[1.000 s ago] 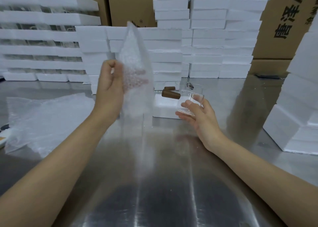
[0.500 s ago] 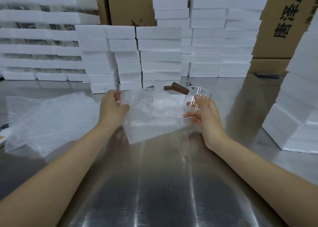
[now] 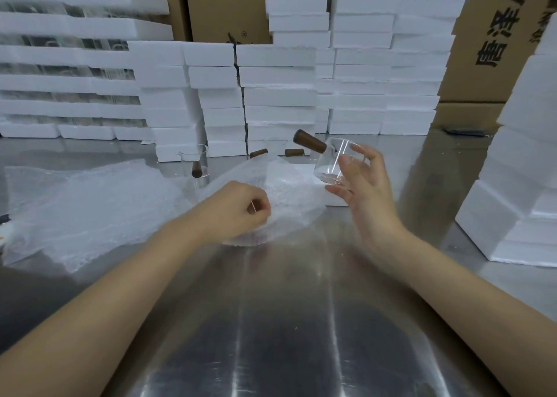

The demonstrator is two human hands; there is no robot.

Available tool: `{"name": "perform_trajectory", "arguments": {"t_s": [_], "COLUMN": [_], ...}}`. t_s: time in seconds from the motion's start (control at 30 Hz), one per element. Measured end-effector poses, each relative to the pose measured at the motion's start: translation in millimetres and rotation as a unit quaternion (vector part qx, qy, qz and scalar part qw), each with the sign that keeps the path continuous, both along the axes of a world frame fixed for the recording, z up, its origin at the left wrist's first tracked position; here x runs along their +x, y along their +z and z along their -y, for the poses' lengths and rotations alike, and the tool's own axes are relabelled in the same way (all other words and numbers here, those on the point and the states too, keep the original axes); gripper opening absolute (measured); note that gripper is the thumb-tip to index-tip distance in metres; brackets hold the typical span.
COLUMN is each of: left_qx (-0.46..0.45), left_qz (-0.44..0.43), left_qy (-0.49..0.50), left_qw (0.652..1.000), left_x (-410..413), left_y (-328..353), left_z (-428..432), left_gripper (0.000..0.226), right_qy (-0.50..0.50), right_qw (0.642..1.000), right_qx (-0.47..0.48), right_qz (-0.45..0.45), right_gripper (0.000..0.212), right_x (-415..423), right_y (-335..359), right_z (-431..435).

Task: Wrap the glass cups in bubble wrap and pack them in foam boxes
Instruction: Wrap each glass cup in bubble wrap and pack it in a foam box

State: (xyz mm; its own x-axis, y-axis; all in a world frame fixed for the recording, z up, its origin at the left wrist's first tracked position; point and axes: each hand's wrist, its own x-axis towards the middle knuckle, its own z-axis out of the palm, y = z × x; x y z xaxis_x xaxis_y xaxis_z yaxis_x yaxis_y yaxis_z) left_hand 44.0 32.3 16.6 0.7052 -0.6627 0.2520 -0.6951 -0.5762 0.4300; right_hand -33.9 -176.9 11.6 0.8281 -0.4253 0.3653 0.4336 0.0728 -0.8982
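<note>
At mid worktop (image 3: pixel 286 321): the bubble wrap sheet (image 3: pixel 289 191) now lies spread flat. A second ago it hung upright in the air. The left hand (image 3: pixel 238 209) has come down with it, fingers curled and pinching its near-left part.

The right hand (image 3: pixel 361 191) holds the glass cup (image 3: pixel 334 164) just above the sheet's right edge, thumb and spread fingers round its base. The cup is raised and tilted more than before, with its wooden handle (image 3: pixel 309 144) pointing up and away.

I read this as the sheet being ready, with setting the cup down and rolling it still to do.

- **Around:** a loose bubble wrap pile (image 3: pixel 90 206) lies toward the left edge, and a second cup (image 3: pixel 196 161) stands behind it.
- **Partly under the sheet's far side:** a foam box (image 3: pixel 336 199).
- **Along the far and right edges:** foam box stacks (image 3: pixel 277 95).
- **In the way:** I see nothing blocking the cup's path. The foam box crowds the sheet's far corner.
</note>
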Motion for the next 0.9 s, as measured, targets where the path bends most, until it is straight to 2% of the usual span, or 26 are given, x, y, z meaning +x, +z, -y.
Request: {"name": "perform_trajectory", "arguments": {"t_s": [0.1, 0.17, 0.2, 0.3, 0.43, 0.53, 0.63, 0.73, 0.8, 0.87, 0.9], "left_qx": [-0.037, -0.094, -0.15, -0.298, -0.382, -0.386, -0.361, -0.306, -0.297, -0.308, -0.306], "left_qz": [-0.024, -0.054, -0.076, -0.101, -0.058, -0.053, -0.02, 0.058, 0.085, 0.128, 0.163], "left_qy": [0.028, 0.045, 0.059, 0.106, 0.11, 0.058, -0.011, -0.067, -0.086, -0.088, -0.089], "left_qw": [0.999, 0.993, 0.984, 0.943, 0.916, 0.919, 0.932, 0.948, 0.947, 0.939, 0.934], "left_x": [0.3, 0.1, -0.1, -3.5, -11.6, -23.4, -38.6, -50.3, -56.2, -60.6, -61.9], "left_y": [0.1, 0.7, 1.3, 4.3, 12.3, 16.2, 16.1, 12.4, 9.3, 6.6, 5.3], "left_z": [1.8, 2.6, 3.1, 6.5, 7.9, 12.5, 21.9, 29.2, 33.2, 35.6, 36.7], "left_gripper": [0.01, 0.012, 0.015, 0.016, 0.009, 0.01, 0.012, 0.009, 0.011, 0.011, 0.011], "right_qy": [0.076, 0.143, 0.157, 0.141, 0.063, -0.007, 0.004, 0.046, 0.113, 0.192, 0.229], "right_qw": [0.989, 0.971, 0.971, 0.99, 0.979, 0.971, 0.965, 0.973, 0.979, 0.967, 0.956], "right_qx": [0.128, 0.192, 0.18, 0.025, -0.191, -0.238, -0.256, -0.197, -0.085, 0.037, 0.074], "right_qz": [0.01, 0.013, 0.007, -0.013, -0.018, -0.036, -0.061, -0.112, -0.145, -0.162, -0.169], "right_gripper": [0.021, 0.017, 0.017, 0.019, 0.02, 0.024, 0.022, 0.023, 0.02, 0.016, 0.022], "right_x": [-0.7, -2.7, -4.3, -9.7, -15.4, -13.8, -13.8, -14.5, -13.7, -11.8, -11.6], "right_y": [7.1, 10.7, 12.9, 19.6, 19.7, 16.8, 16.9, 14.9, 13.4, 10.5, 8.0], "right_z": [-2.5, -1.3, -0.2, 2.1, 1.3, -5.0, -12.1, -16.1, -19.8, -26.1, -30.4]}}
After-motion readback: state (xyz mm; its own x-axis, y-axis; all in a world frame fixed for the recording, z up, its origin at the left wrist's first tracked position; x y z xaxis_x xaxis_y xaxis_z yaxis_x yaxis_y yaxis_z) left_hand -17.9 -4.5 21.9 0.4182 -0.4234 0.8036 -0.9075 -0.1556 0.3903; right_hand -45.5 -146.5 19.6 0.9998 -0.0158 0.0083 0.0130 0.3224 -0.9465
